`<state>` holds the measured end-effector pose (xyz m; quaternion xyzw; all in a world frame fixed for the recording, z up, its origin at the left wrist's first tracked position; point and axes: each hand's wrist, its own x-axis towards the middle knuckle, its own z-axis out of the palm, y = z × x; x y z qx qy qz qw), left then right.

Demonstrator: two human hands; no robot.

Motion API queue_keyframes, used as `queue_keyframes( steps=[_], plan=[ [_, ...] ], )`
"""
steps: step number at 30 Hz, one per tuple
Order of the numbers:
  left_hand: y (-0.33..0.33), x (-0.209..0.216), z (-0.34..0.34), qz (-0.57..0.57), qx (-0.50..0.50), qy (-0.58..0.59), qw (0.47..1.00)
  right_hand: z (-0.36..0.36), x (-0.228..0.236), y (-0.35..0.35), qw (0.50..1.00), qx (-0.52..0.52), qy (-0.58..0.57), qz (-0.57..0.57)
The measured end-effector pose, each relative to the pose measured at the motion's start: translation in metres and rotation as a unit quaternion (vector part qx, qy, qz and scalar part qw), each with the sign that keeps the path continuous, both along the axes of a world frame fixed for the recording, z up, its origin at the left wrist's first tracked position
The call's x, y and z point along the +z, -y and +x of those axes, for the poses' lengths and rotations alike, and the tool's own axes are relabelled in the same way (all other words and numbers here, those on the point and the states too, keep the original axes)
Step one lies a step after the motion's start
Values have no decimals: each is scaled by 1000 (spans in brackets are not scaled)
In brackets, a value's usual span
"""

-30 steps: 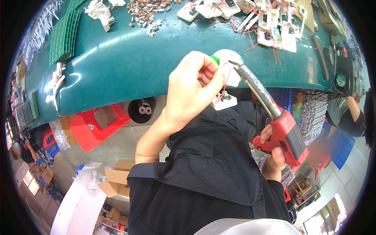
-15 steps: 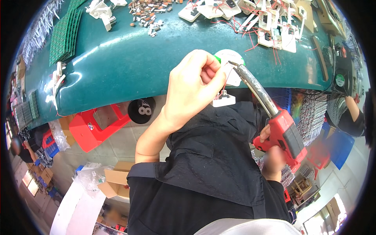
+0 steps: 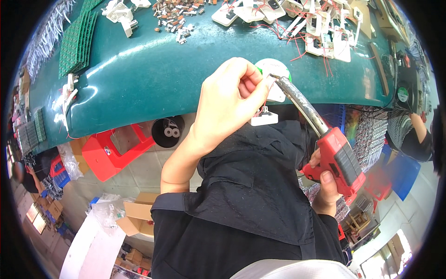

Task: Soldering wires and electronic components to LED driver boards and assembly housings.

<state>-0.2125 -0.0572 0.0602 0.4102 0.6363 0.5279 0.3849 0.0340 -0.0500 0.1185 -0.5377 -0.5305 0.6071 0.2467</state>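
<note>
My left hand [image 3: 228, 100] is closed in a pinch at the table's near edge. Its fingertips grip thin red wire [image 3: 265, 108], from which a small white plastic part [image 3: 264, 119] hangs over my lap. My right hand [image 3: 326, 186] is wrapped round the red and black handle of a soldering gun [image 3: 338, 160]. The gun's long metal barrel slants up to the left, its dark tip just beside my left fingertips. What the tip touches is too small to make out. Behind the tip lies a round white and green spool [image 3: 275, 66], partly covered.
White plastic housings [image 3: 341, 43] with red wires are heaped at the far right of the green table [image 3: 153, 76]. Small brown-and-silver parts [image 3: 179, 18] lie at the back, green circuit boards [image 3: 76, 46] at the left. Below stand a red stool [image 3: 106, 158] and a black bin [image 3: 162, 139].
The soldering gun has shifted very slightly, and my right thumb, blurred before, now shows clearly on the handle. My left hand and the hanging white part have drifted slightly left.
</note>
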Motion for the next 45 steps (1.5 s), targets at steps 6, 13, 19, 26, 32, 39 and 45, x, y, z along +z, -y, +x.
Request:
queue_keyframes(
  steps=[6, 13, 19, 26, 32, 39, 45],
  plan=[
    [0, -4, -1, 6, -3, -16, 1000, 1, -1, 2, 1000, -19, -18, -12],
    [2, -3, -1, 8, -4, -5, 1000, -3, 3, 5, 999, -41, -28, -13],
    [0, -2, -1, -6, 3, 35, 999, -13, -2, 4, 999, -7, -11, 48],
    [2, -4, -3, 3, -9, 20, 1000, 4, 3, 3, 1000, 5, -24, -2],
    [1, -5, 0, 14, -6, 36, 999, -13, 0, 5, 995, -9, -9, 104],
    [0, 0, 2, 2, 5, 23, 1000, 3, 5, 1, 1000, 11, 10, -7],
    [0, -3, 3, 26, 17, -20, 999, 2, 4, 2, 998, 39, 23, 34]
  ],
)
